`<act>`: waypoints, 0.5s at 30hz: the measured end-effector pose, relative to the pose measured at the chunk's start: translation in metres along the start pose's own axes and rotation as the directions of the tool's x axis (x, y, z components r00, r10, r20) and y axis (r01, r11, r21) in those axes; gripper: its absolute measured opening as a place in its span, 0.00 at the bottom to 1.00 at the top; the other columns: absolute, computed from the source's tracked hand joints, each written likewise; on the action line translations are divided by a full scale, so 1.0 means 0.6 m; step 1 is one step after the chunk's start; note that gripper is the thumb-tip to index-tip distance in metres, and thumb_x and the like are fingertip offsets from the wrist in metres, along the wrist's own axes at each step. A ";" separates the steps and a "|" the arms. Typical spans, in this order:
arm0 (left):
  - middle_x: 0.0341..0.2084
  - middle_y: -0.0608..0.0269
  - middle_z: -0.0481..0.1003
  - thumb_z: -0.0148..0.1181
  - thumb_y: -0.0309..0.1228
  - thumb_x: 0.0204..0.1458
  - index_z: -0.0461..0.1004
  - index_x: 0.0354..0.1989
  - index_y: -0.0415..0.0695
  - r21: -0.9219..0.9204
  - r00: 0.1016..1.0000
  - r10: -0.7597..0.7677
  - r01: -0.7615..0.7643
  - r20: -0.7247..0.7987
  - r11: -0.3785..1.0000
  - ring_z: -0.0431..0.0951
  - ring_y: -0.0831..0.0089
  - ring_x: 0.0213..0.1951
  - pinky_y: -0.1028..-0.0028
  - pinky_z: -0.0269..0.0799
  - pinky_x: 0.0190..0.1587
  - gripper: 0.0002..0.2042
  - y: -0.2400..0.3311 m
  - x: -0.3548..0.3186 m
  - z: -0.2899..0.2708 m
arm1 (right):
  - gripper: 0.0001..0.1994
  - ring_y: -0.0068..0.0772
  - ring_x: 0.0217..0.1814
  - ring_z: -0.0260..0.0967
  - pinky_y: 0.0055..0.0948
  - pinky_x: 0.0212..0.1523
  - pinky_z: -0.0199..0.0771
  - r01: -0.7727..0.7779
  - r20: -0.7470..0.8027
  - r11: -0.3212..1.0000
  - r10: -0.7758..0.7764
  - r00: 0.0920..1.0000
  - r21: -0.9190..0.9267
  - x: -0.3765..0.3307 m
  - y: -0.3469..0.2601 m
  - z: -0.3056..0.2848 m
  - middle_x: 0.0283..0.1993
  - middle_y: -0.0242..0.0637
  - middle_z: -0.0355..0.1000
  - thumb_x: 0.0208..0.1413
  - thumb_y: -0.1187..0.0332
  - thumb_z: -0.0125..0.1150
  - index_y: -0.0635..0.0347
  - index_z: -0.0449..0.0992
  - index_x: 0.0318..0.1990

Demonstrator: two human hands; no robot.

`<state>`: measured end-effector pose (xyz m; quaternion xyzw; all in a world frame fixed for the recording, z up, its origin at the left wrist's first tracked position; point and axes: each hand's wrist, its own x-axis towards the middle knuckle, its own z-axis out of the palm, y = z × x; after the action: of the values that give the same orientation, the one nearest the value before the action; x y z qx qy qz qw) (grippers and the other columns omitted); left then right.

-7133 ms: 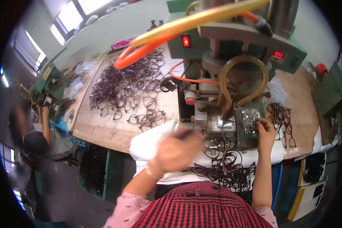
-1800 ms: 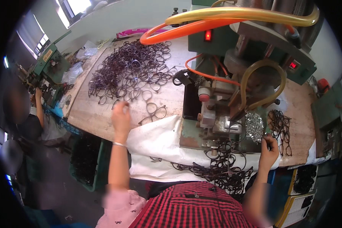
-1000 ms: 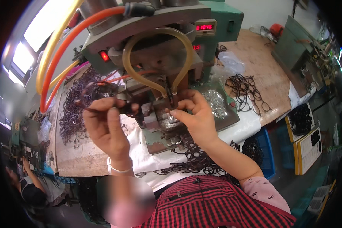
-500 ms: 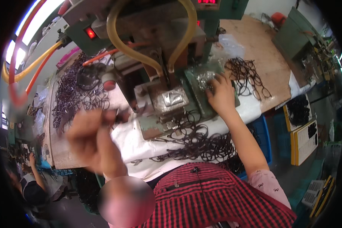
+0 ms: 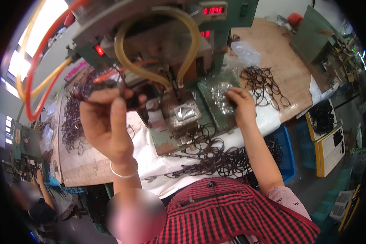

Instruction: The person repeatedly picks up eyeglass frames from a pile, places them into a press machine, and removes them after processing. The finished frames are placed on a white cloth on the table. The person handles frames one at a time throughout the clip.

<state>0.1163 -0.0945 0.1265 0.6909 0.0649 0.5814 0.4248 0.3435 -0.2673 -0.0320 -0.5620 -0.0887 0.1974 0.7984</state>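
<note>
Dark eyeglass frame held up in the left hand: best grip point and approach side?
Take the eyeglass frame by the rim section sticking out left of the left hand, probably coming from above. The fingers cover its right part, and the machine crowds that side.

Rough wooden bench [image 5: 272, 53], glossy yellow tube [image 5: 150, 69], white cloth [image 5: 158, 158], shiny metal parts [image 5: 220, 91]

Green machine [image 5: 179, 44] with its looped yellow hose [image 5: 158, 53] blocks the centre of the tabletop [image 5: 280, 61]; the metal fixture block [image 5: 185, 114] stands just in front. Dark eyeglass frames [image 5: 215, 158] litter the white cloth [image 5: 158, 162] near the body, another heap [image 5: 71, 122] crowds the left. Open wood lies far right, beyond a smaller frame cluster [image 5: 264, 83].
</note>
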 end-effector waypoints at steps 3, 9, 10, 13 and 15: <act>0.36 0.55 0.72 0.53 0.17 0.58 0.65 0.41 0.35 -0.132 0.993 0.001 0.014 0.116 0.991 0.77 0.70 0.38 0.67 0.80 0.40 0.06 0.013 -0.047 -0.016 | 0.06 0.25 0.41 0.74 0.21 0.44 0.72 0.221 0.216 0.965 -0.188 0.958 -0.142 -0.052 -0.042 0.084 0.38 0.34 0.79 0.54 0.75 0.64 0.63 0.79 0.40; 0.36 0.54 0.71 0.52 0.20 0.58 0.65 0.41 0.37 -0.279 0.962 -0.242 0.200 -0.126 0.939 0.75 0.69 0.38 0.68 0.79 0.37 0.05 -0.054 -0.122 -0.028 | 0.11 0.24 0.42 0.75 0.23 0.46 0.72 0.407 0.384 0.904 -0.333 0.861 -0.129 -0.125 -0.066 0.174 0.39 0.35 0.78 0.53 0.76 0.64 0.64 0.72 0.44; 0.36 0.54 0.70 0.52 0.20 0.58 0.65 0.41 0.37 -0.236 0.980 -0.140 0.105 -0.138 0.966 0.75 0.68 0.39 0.67 0.80 0.35 0.05 -0.046 -0.113 -0.027 | 0.14 0.24 0.43 0.75 0.23 0.46 0.72 0.348 0.363 0.936 -0.305 0.880 -0.059 -0.127 -0.066 0.176 0.39 0.35 0.78 0.53 0.76 0.64 0.64 0.71 0.46; 0.37 0.53 0.73 0.56 0.21 0.58 0.66 0.44 0.36 -0.107 0.998 0.030 -0.036 -0.060 0.994 0.77 0.69 0.38 0.72 0.78 0.44 0.08 -0.015 -0.060 -0.010 | 0.18 0.22 0.42 0.74 0.22 0.46 0.71 0.292 0.397 0.955 -0.250 0.883 -0.050 -0.121 -0.066 0.174 0.39 0.36 0.77 0.54 0.76 0.64 0.64 0.66 0.50; 0.40 0.53 0.75 0.57 0.21 0.58 0.67 0.46 0.35 -0.073 0.993 -0.063 0.056 -0.104 0.996 0.79 0.70 0.40 0.72 0.77 0.46 0.10 -0.031 -0.040 -0.003 | 0.19 0.21 0.42 0.73 0.22 0.46 0.71 0.243 0.393 0.970 -0.223 0.892 -0.001 -0.122 -0.063 0.177 0.40 0.37 0.77 0.54 0.76 0.64 0.64 0.66 0.51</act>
<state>0.1148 -0.0959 0.0962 0.6415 0.0873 0.6061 0.4620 0.2469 -0.2173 0.0467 -0.5165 -0.3171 0.2059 0.7683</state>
